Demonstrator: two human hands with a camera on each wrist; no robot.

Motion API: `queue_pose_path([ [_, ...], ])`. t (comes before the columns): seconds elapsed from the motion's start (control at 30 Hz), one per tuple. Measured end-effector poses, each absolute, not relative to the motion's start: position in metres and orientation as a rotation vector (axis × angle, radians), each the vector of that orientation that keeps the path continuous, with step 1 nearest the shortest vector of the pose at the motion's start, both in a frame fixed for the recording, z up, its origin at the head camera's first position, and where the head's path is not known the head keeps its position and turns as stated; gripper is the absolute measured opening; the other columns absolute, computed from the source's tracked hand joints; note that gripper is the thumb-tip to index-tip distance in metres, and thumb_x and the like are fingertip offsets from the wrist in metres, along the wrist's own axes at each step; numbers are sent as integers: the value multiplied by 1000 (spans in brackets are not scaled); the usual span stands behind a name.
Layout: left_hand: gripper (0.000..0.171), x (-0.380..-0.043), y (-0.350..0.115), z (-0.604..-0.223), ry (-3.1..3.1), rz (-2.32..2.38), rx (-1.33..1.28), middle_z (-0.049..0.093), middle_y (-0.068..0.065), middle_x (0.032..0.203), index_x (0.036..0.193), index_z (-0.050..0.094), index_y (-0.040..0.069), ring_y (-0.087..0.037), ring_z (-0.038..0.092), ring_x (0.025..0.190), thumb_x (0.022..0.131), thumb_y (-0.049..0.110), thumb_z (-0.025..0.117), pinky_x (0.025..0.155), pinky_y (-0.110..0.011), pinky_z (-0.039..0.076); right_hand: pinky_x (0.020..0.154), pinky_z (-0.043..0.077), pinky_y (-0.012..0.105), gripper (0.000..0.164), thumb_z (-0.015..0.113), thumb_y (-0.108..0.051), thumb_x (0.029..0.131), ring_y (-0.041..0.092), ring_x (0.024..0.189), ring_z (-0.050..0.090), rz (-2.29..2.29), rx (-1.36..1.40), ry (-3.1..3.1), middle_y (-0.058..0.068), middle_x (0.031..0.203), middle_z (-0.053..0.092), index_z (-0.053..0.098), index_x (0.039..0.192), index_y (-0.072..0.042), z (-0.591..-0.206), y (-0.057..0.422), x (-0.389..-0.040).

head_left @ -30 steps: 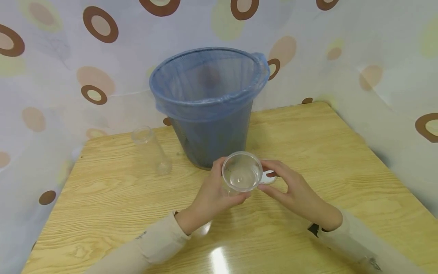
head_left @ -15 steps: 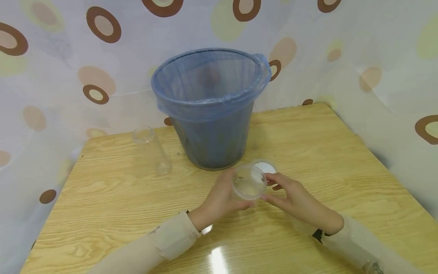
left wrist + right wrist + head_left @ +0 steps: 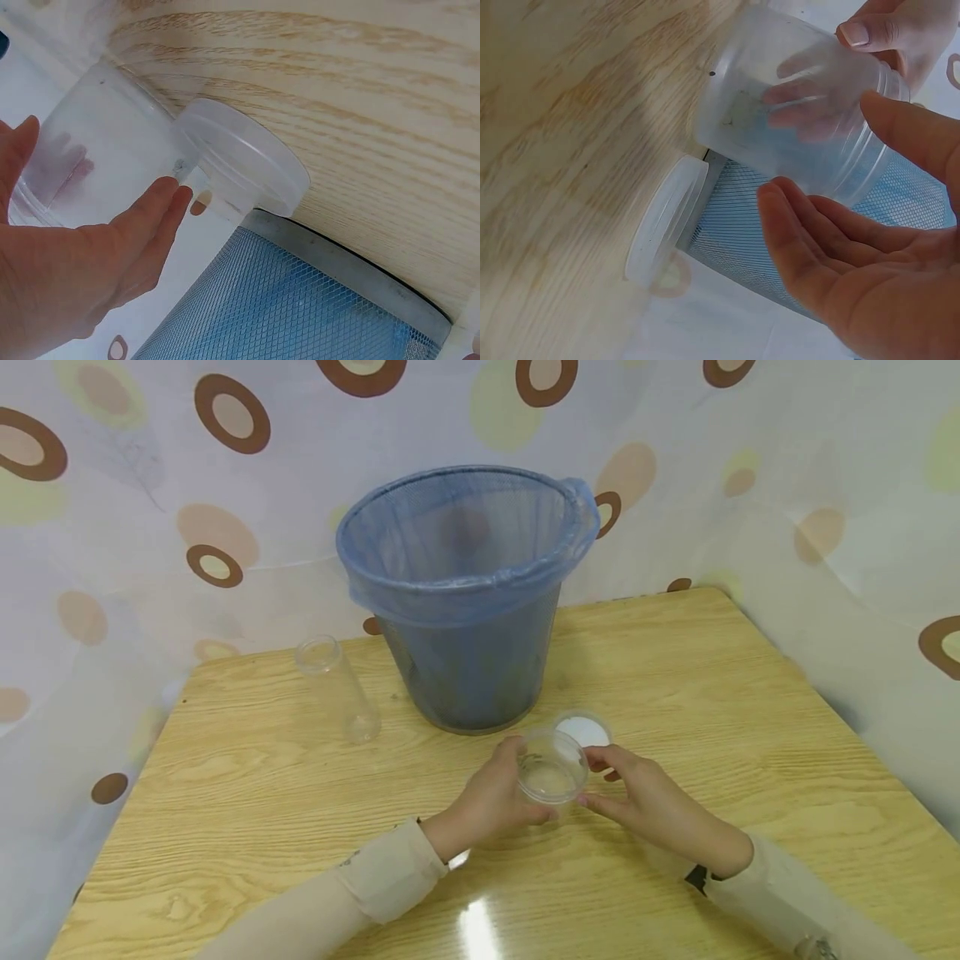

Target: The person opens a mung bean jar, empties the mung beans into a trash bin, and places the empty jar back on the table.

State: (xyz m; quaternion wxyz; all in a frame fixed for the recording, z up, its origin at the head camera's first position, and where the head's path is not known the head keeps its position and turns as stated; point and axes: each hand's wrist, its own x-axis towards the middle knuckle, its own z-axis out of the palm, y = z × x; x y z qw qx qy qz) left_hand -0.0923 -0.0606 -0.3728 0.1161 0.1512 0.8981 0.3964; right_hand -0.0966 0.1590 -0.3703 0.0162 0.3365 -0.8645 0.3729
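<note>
A clear plastic jar (image 3: 552, 787) stands mouth up, its base right at the table in the right wrist view. My left hand (image 3: 489, 802) grips its side, thumb toward me and fingers round the far side. On the jar's other side is my right hand (image 3: 648, 802), fingers and thumb spread apart at the rim. The right thumb tip (image 3: 874, 112) overlaps the rim in the right wrist view, with the fingers below. Just behind the jar lies a round translucent lid (image 3: 585, 727), whitish in the middle, partly covered by the jar and right fingers.
A mesh wastebasket (image 3: 472, 677) with a blue bag (image 3: 465, 602) over its rim stands behind the lid. Left of it is a tall clear container (image 3: 339, 693). Patterned cloth (image 3: 285, 502) surrounds the wooden table (image 3: 270, 802) at the back and sides.
My left hand has lowered the jar toward the table and moved it right. The right hand has come down slightly alongside. More of the lid shows now.
</note>
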Motion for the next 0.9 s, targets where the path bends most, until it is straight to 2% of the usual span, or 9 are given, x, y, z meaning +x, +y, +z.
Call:
queue_pose_path([
  [0.67, 86, -95, -57, -376, 2575, 1180, 437, 51, -24, 126, 135, 32, -7, -33, 56, 113, 72, 18, 85, 93, -38, 47, 79, 54, 41, 42, 73, -11, 85, 30, 99, 63, 1155, 1013, -2766, 18, 112, 64, 56, 118, 9, -372, 163, -99],
  [0.77, 96, -95, -58, -375, 2564, 1186, 441, 42, -28, 137, 142, 23, -10, -36, 49, 124, 72, 16, 85, 101, -41, 42, 78, 54, 43, 47, 73, -16, 85, 32, 98, 62, 1163, 994, -2816, 19, 115, 63, 55, 120, 8, -371, 166, -99],
  [0.9, 114, -92, -65, -374, 2553, 1188, 421, 29, -27, 148, 149, 6, -7, -38, 40, 132, 71, 17, 86, 106, -45, 37, 77, 53, 45, 58, 73, -26, 85, 35, 98, 61, 1093, 963, -2937, 24, 119, 59, 50, 125, 9, -365, 176, -97],
])
